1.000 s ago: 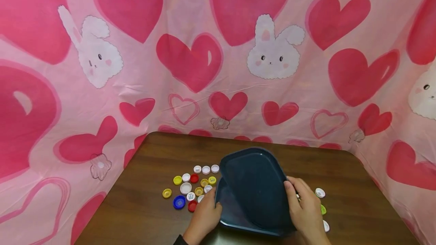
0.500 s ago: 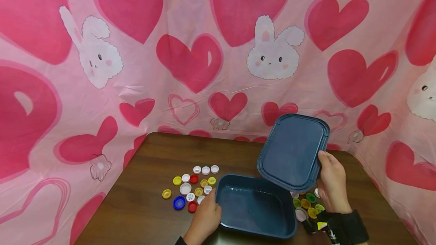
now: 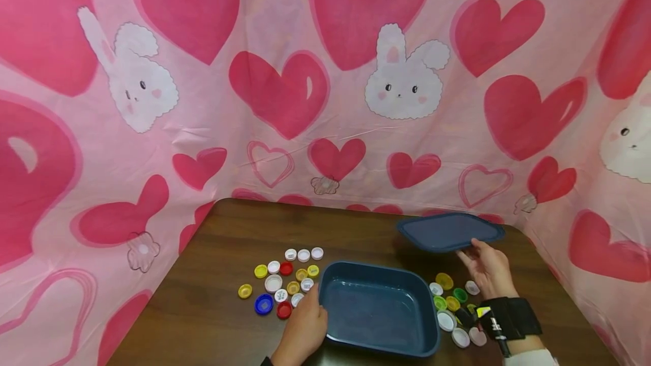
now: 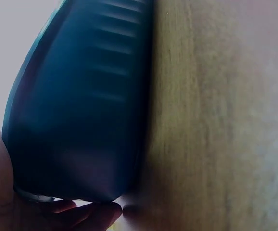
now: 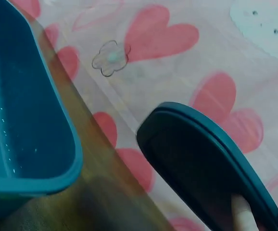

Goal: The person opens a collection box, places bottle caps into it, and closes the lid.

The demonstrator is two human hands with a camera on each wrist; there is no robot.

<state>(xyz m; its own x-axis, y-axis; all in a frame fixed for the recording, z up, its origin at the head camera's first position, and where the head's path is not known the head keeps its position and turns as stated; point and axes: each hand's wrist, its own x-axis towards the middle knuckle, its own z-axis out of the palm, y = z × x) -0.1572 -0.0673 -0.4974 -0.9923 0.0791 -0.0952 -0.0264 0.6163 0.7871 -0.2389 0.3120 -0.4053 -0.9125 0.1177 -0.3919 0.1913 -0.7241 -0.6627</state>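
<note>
A dark blue rectangular container [image 3: 378, 309] sits open on the brown table [image 3: 229, 230]. My left hand [image 3: 302, 326] holds its left wall [image 4: 76, 110], fingers curled against it. My right hand [image 3: 485, 267] holds the matching blue lid [image 3: 450, 231] nearly flat, low over the table's far right; the lid [image 5: 201, 163] also shows in the right wrist view with a fingertip under its edge. Several coloured bottle caps [image 3: 285, 278] lie left of the container, and more caps [image 3: 452, 304] lie right of it, below my right hand.
A pink sheet [image 3: 325, 72] printed with hearts and rabbits walls the table on three sides. A black band with a camera [image 3: 508, 318] sits on my right wrist. The table's far middle is bare wood.
My right hand lifted the lid off the container, carried it up and to the right, then lowered it nearly flat at the far right. My left hand stayed on the container's left wall.
</note>
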